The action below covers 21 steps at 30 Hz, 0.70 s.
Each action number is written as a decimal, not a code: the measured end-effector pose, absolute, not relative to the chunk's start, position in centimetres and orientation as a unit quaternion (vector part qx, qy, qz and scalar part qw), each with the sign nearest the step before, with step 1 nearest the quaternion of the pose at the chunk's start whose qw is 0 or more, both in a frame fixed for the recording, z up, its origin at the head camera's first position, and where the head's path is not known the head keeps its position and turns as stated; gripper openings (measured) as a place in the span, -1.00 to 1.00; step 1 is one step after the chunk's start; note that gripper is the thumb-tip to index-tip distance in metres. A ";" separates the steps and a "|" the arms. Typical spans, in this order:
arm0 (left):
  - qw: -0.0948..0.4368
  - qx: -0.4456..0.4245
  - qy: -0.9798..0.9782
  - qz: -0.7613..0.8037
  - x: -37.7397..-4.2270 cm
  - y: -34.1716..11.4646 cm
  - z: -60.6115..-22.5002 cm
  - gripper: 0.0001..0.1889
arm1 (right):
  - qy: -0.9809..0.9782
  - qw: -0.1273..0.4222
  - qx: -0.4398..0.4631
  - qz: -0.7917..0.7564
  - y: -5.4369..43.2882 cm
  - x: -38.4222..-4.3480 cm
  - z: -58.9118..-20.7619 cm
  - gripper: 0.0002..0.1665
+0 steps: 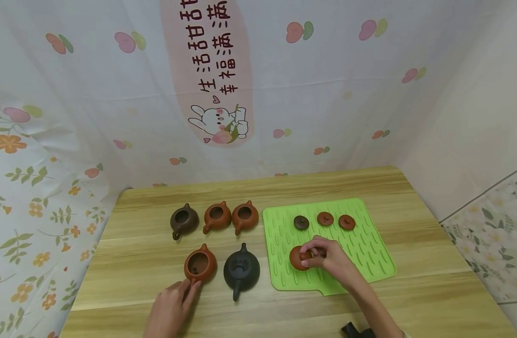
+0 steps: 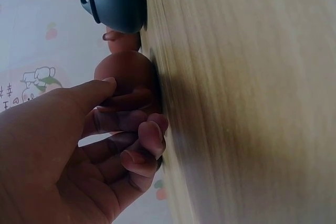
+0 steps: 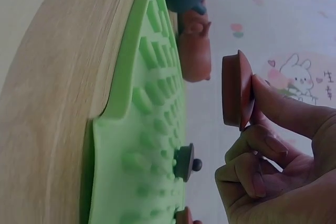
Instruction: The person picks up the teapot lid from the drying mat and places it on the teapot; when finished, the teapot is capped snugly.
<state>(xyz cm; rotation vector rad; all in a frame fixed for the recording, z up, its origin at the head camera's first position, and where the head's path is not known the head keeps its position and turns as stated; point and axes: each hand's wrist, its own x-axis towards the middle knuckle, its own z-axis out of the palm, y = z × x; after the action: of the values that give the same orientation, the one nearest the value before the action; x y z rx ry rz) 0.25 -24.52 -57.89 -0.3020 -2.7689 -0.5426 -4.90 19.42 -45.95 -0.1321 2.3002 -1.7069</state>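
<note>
In the head view my left hand point(image 1: 168, 304) pinches the handle of a reddish-brown clay teapot point(image 1: 210, 269), whose top is uncovered. The left wrist view has the thumb lying along that teapot point(image 2: 126, 69), which stands on the table. My right hand point(image 1: 332, 259) pinches a reddish-brown teapot lid point(image 1: 296, 259) by its knob. Seen from the right wrist, this lid point(image 3: 237, 90) is held up clear of the green mat point(image 3: 126, 77), its underside facing the mat. A dark grey-green teapot point(image 1: 242, 272) with its lid on stands just right of the left hand's teapot.
Behind stand three lidless teapots: one dark brown point(image 1: 190, 220) and two reddish-brown, the middle one point(image 1: 218, 221) and the right one point(image 1: 246, 220). Along the mat's far part lie a dark lid point(image 1: 301, 222) and two reddish lids point(image 1: 325, 218). A black object point(image 1: 356, 330) shows near the right forearm.
</note>
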 end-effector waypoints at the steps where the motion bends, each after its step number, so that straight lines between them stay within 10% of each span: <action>1: 0.153 -0.107 -0.964 -0.190 0.3 -24.5 -57.9 -0.54 | 0.795 0.138 -0.049 -0.589 19.3 -4.9 -45.9 -0.72; 21: 0.176 -0.124 -0.949 -0.231 0.8 -23.1 -54.4 -0.52 | 0.807 0.157 -0.065 -0.566 16.9 -5.7 -45.5 -0.75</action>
<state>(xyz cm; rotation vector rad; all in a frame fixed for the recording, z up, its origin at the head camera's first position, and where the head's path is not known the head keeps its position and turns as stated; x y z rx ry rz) 0.80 -23.12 -54.39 -0.3516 -2.6866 -0.6527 -5.71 16.95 -45.54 -0.1853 2.3085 -1.6206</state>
